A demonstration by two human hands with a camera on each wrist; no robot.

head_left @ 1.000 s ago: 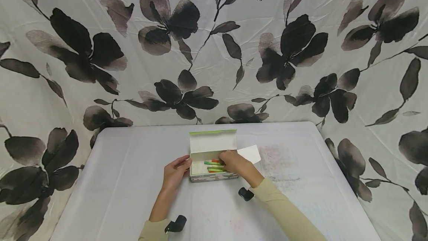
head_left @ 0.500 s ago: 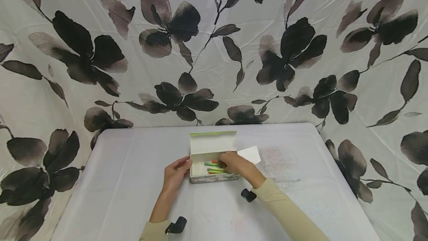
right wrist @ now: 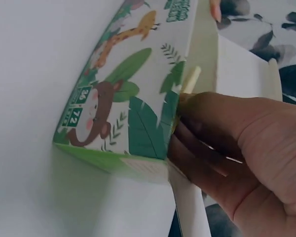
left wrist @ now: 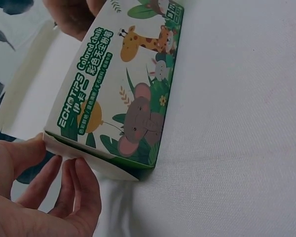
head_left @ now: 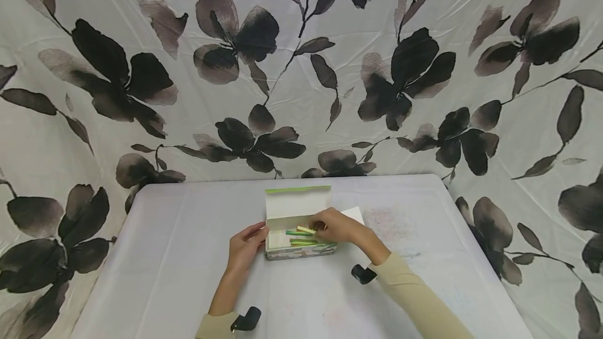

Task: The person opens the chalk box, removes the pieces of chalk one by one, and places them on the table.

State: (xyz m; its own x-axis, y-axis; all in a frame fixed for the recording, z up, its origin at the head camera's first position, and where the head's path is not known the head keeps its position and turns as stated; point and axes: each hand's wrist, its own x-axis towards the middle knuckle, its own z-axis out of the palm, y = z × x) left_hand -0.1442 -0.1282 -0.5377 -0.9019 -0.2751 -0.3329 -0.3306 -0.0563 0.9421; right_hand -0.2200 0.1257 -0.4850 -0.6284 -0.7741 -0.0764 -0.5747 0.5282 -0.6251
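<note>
A colored chalk box [head_left: 298,252] with cartoon animals on its front lies on the table, lid raised. Several green and yellow chalk sticks [head_left: 302,242] lie inside. My left hand [head_left: 246,246] holds the box's left end. In the left wrist view its thumb is on the upper corner and its fingertips [left wrist: 83,168] are against the end flap. Over the box's right part, my right hand [head_left: 340,225] pinches a pale yellow chalk stick [right wrist: 191,80] between thumb and fingers. The stick's lower part is hidden by the fingers and the box wall.
The open lid [head_left: 299,205] stands up behind the box. A white side flap [head_left: 354,214] sticks out to the right. The white table [head_left: 188,255] has faint red and dark smudges at right. Floral cloth [head_left: 330,67] hangs behind.
My right hand has shifted slightly right and turned, and a pale yellow chalk stick now shows at its fingers. The left hand stays on the box's end.
</note>
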